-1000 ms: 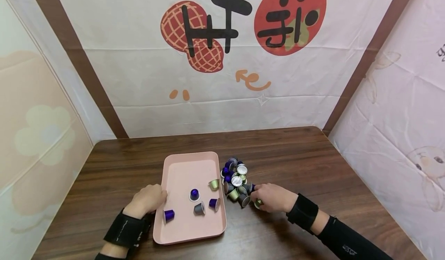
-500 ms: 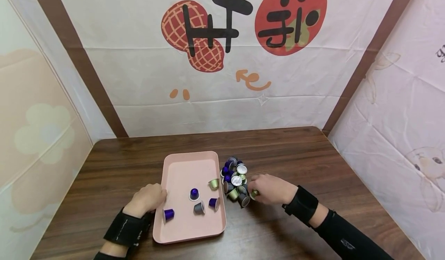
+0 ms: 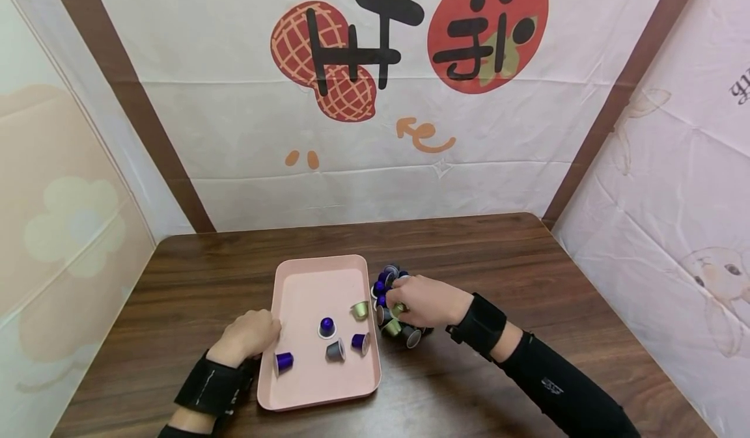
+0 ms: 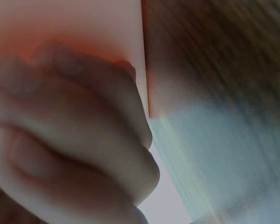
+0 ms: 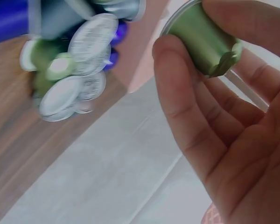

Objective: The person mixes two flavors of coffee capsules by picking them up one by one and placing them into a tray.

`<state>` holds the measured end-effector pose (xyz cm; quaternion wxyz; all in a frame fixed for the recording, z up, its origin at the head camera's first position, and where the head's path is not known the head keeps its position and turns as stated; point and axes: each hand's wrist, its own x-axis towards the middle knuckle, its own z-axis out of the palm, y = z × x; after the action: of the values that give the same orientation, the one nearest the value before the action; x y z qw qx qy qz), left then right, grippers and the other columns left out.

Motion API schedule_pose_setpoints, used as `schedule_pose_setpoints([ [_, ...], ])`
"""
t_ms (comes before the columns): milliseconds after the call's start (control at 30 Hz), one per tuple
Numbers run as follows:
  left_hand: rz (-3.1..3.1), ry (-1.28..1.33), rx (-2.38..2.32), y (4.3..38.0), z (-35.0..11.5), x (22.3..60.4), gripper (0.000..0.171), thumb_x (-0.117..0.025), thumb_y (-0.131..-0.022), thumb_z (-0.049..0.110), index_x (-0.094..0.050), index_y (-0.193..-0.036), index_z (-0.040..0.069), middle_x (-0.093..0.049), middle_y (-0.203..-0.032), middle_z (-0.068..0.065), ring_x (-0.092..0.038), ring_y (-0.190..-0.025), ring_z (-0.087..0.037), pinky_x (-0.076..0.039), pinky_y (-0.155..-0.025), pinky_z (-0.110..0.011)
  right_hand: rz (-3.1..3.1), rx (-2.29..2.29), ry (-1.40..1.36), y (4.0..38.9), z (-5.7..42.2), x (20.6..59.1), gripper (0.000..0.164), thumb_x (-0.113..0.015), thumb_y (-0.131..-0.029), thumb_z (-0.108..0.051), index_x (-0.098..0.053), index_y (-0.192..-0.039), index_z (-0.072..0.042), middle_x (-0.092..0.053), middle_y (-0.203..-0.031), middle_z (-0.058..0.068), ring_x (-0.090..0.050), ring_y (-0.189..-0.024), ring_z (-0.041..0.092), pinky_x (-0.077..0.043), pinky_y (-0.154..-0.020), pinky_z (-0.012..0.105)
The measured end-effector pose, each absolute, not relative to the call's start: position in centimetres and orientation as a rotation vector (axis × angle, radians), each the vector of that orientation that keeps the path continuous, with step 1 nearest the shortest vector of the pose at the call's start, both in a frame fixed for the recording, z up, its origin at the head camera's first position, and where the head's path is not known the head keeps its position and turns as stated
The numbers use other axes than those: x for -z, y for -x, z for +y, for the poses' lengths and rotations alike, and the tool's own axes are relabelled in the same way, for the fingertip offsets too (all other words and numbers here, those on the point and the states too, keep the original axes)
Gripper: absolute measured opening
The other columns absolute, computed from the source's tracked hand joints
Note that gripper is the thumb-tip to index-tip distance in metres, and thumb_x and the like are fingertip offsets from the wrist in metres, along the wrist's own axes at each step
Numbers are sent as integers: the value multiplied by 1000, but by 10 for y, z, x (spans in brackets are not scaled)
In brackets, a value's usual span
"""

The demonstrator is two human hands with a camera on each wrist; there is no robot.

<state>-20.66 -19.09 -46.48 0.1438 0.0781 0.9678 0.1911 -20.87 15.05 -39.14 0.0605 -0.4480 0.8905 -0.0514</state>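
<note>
My right hand (image 3: pixel 432 300) pinches a green coffee capsule (image 5: pixel 203 42) between thumb and fingertips, above a pile of coffee capsules (image 3: pixel 412 336). The hand covers part of that pile, which holds blue, grey and green ones. At the left rim of a pink tray (image 3: pixel 316 386), my left hand (image 3: pixel 249 334) grips the edge with curled fingers. Inside the tray lie a green capsule (image 3: pixel 360 310), a grey capsule (image 3: pixel 336 351), a blue capsule (image 3: pixel 327 326) standing upright, and two purple ones, one near the left wall (image 3: pixel 284 361), the other by the right wall.
The pile sits against the tray's right side on a brown wooden table (image 3: pixel 504 262). Behind the table hangs a white printed cloth (image 3: pixel 363 191), with more cloth at both sides.
My right hand has moved left and away from me, from the pile's right edge to over it, with the green capsule. The left hand and tray have stayed in place.
</note>
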Motion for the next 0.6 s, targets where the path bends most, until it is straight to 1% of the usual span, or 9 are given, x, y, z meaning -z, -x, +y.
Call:
schedule_pose_setpoints([
  [133,2793,-225,-542,208,-192,465,33,-42,-91,19,-51,-62,8,-50,-46,-5,-49,-42,-19,-37,-43,-33,2663,183,1400,214,133,382,13,-66,-87,-15,-66,-100,-12,-58,-92,-4,-50,-78,5,-44,-71,23],
  [200,2797,-220,-539,207,-192,464,32,-42,-91,19,-51,-62,8,-50,-46,-5,-49,-42,-19,-37,-43,-33,2659,197,1428,216,124,378,12,-66,-87,-14,-66,-99,-12,-58,-91,-4,-49,-77,6,-42,-67,20],
  [300,2799,-212,-536,207,-191,463,32,-43,-91,19,-51,-62,7,-50,-47,-5,-49,-43,-19,-37,-43,-34,2647,212,1446,218,113,375,12,-66,-87,-13,-65,-98,-11,-58,-91,-2,-49,-75,6,-41,-66,18],
  [500,2791,-219,-532,205,-190,461,32,-42,-91,19,-50,-63,8,-51,-48,-5,-49,-46,-21,-37,-46,-35,2628,170,1409,219,89,375,10,-65,-89,-16,-64,-98,-13,-55,-89,-3,-49,-73,5,-39,-66,14],
  [600,2789,-212,-529,204,-190,460,31,-42,-91,19,-49,-63,8,-51,-49,-5,-49,-47,-21,-37,-47,-35,2628,159,1428,219,77,377,10,-64,-88,-14,-65,-98,-13,-53,-88,-4,-47,-72,5,-38,-65,13],
])
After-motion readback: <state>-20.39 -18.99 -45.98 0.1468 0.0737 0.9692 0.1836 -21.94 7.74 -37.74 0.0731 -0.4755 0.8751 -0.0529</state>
